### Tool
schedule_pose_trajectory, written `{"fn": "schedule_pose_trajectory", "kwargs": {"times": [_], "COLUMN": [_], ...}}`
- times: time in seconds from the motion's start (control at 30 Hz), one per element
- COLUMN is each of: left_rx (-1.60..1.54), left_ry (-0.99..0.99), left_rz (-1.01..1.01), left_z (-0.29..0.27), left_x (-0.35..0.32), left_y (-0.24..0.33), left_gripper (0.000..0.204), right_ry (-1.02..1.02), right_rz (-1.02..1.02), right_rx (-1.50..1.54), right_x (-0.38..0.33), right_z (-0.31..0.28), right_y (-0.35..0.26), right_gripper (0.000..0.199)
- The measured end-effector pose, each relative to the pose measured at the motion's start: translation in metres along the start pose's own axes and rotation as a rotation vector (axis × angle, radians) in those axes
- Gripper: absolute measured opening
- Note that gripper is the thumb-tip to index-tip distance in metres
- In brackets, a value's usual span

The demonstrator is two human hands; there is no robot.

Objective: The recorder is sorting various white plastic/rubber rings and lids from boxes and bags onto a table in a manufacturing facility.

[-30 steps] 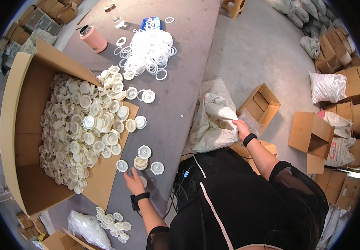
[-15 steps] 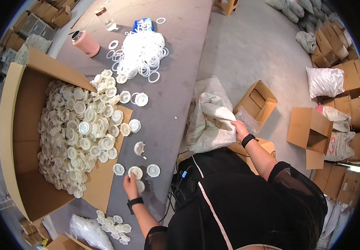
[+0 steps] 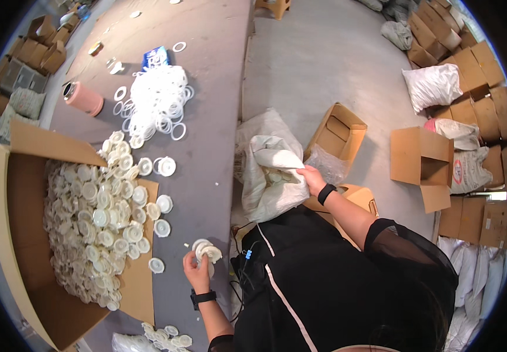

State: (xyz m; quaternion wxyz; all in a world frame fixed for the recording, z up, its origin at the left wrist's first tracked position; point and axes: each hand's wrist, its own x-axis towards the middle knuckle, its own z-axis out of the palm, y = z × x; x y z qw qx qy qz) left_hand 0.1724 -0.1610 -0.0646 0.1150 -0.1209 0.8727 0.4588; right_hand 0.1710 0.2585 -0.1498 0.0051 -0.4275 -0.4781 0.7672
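At the table's near edge, my left hand is closed on several white plastic caps bunched together. My right hand grips the rim of a white woven sack beside the table, holding its mouth apart. Pale caps show inside the sack. A large cardboard box lies on its side on the table, with a heap of white caps spilling out of it. Single caps lie on the table between that box and my left hand.
White rings are piled farther back, beside a blue packet and a pink bottle. On the floor, past the sack, stand an open carton with clear plastic and another open box. Stacked cartons and sacks line the right side.
My left hand has gathered caps off the table and moved right with them, to the table's edge near the sack. My right hand still holds the sack's rim; its mouth shows wider. The view has shifted.
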Motion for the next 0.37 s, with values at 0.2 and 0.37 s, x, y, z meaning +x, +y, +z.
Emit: {"fn": "schedule_pose_trajectory", "kwargs": {"times": [0.2,0.37], "left_rx": [-0.011,-0.262], "left_ry": [-0.342,-0.563], "left_rz": [0.412,0.272], "left_z": [0.100,0.134], "left_x": [0.042,0.056], "left_y": [0.074,0.108], "left_gripper": [0.037,0.046], "right_ry": [-0.011,-0.047], "right_rz": [0.002,0.041], "right_rx": [0.005,0.087], "right_x": [-0.010,-0.011], "right_z": [0.002,0.002], "right_y": [-0.012,-0.024], "right_gripper": [0.021,0.021]}}
